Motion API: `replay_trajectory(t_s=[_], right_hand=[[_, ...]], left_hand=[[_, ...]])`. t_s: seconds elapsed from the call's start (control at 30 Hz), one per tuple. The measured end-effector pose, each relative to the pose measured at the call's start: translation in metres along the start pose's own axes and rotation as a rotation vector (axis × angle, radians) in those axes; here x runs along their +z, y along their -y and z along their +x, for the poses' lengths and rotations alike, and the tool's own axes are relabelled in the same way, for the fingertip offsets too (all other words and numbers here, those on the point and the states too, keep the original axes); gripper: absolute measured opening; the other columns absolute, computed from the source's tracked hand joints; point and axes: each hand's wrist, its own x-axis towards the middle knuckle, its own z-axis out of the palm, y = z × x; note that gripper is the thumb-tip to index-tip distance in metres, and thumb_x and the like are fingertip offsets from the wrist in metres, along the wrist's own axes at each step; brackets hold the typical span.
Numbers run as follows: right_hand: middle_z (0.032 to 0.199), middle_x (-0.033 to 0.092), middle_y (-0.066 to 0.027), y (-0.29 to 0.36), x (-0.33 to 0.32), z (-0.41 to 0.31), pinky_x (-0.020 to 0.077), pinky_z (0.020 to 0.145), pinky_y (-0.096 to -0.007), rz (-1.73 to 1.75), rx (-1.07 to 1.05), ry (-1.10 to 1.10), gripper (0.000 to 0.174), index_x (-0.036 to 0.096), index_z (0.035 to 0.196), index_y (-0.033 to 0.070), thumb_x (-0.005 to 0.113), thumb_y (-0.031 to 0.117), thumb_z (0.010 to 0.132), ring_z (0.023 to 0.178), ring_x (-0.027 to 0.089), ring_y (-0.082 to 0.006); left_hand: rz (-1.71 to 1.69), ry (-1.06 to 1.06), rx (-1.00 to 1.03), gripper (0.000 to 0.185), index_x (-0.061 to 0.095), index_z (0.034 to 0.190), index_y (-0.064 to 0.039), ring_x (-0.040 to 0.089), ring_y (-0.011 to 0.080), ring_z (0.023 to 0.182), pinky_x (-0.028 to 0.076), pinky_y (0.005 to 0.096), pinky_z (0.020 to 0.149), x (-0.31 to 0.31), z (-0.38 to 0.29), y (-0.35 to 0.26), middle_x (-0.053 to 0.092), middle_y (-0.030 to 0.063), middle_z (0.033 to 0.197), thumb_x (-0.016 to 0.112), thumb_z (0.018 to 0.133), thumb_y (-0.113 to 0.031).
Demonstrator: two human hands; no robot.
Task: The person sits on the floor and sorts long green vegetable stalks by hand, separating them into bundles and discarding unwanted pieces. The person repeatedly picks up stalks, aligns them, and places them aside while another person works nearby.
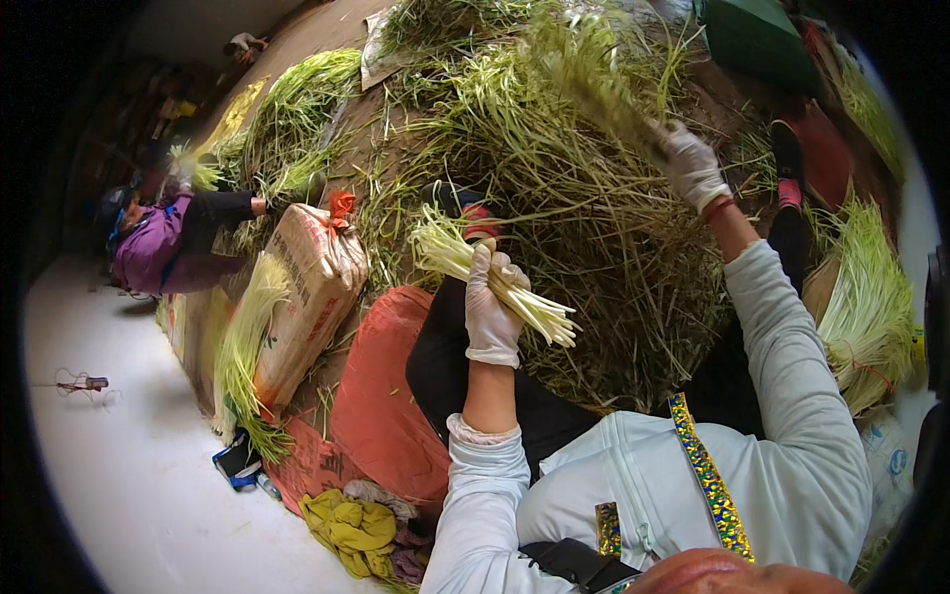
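My left hand [493,319], in a thin white glove, grips a bundle of pale yellow-green stalks [545,312], likely chives. Its white cut-looking ends point right, and the greener ends fan out to the left. Farther out and to the right, my gloved right hand [692,165] is closed around a bunch of long leafy strands [594,82], blurred by motion. Under and beyond both hands spreads a large heap of loose green and browned leaves [579,200]. It lies between my outstretched legs.
At left stands a printed woven sack [315,286] with a red tie, pale stalks [249,327] leaning on it. A red sack [390,386] lies by my left leg. Bundled stalks [865,312] lie at right. A person in purple [159,245] works at far left.
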Motion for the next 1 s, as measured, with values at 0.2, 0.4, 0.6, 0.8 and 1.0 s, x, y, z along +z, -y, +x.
replay_trajectory(t_s=[0.2, 0.4, 0.6, 0.8, 1.0], right_hand=[[0.095, 0.057, -0.0101, 0.040, 0.031, -0.106, 0.0527, 0.061, -0.0309, -0.307, -0.140, 0.738, 0.039, 0.046, 0.126, 0.014, 0.047, 0.004, 0.088, 0.080, 0.059, -0.0214], [0.092, 0.065, -0.0131, 0.073, 0.007, -0.204, 0.0516, 0.076, -0.0376, -0.123, -0.270, 1.193, 0.024, 0.068, 0.093, 0.010, 0.059, 0.026, 0.078, 0.086, 0.063, -0.0289], [0.079, 0.065, -0.0082, 0.060, -0.023, -0.111, 0.0529, 0.070, -0.0320, 0.473, -0.060, 0.680, 0.012, 0.067, 0.085, 0.011, 0.064, 0.020, 0.079, 0.075, 0.063, -0.0237], [0.106, 0.061, -0.0140, 0.040, 0.053, -0.015, 0.0494, 0.081, -0.0343, 0.501, 0.059, 0.120, 0.029, 0.058, 0.112, 0.008, 0.053, 0.006, 0.083, 0.092, 0.060, -0.0279], [0.094, 0.065, -0.0180, 0.017, 0.036, -0.003, 0.0482, 0.079, -0.0374, 0.238, 0.209, 0.760, 0.032, 0.064, 0.098, 0.002, 0.061, 0.030, 0.082, 0.085, 0.062, -0.0307]], left_hand=[[-0.011, -0.032, 0.030, 0.017, 0.057, 0.096, -0.009, 0.049, 0.0098, 0.057, 0.047, 0.0249, 0.056, 0.000, -0.004, -0.003, 0.048, -0.0020, 0.066, 0.059, 0.088, -0.023], [-0.127, 0.053, -0.017, 0.018, 0.057, 0.097, -0.008, 0.049, 0.0099, 0.058, 0.047, 0.0250, 0.057, 0.000, -0.006, -0.011, 0.046, -0.0017, 0.065, 0.059, 0.089, -0.024], [-0.044, 0.006, 0.001, 0.020, 0.057, 0.097, -0.008, 0.050, 0.0103, 0.055, 0.047, 0.0252, 0.056, 0.000, -0.004, -0.005, 0.050, -0.0018, 0.064, 0.061, 0.087, -0.026], [-0.031, -0.035, -0.032, 0.018, 0.056, 0.097, -0.009, 0.051, 0.0108, 0.054, 0.049, 0.0252, 0.055, 0.000, -0.001, -0.001, 0.049, -0.0017, 0.062, 0.063, 0.086, -0.022], [-0.047, -0.014, -0.010, 0.018, 0.056, 0.097, -0.008, 0.054, 0.0120, 0.055, 0.050, 0.0256, 0.055, -0.002, -0.002, -0.004, 0.051, -0.0008, 0.063, 0.063, 0.085, -0.019]])
